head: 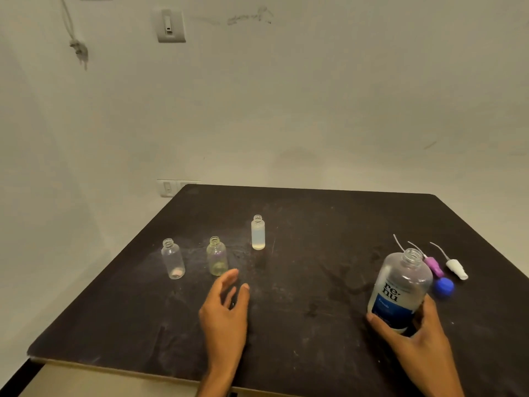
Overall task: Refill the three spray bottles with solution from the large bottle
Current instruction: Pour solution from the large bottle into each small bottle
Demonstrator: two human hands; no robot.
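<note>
1. The uncapped Renu solution bottle (pixel 400 290) stands at the table's (pixel 315 213) right, gripped low by the right hand (pixel 416 336).
2. The left hand (pixel 226 305), fingers spread and empty, nears the yellowish spray bottle (pixel 217 256).
3. Steady that bottle, then tilt slowly over its narrow neck.

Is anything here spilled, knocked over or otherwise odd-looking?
Nothing looks spilled or toppled. The three small bottles stand upright with open necks. Their spray tops lie loose at the table's right, beside a blue cap. The right hand holds the large bottle slightly tilted, uncapped.
</note>
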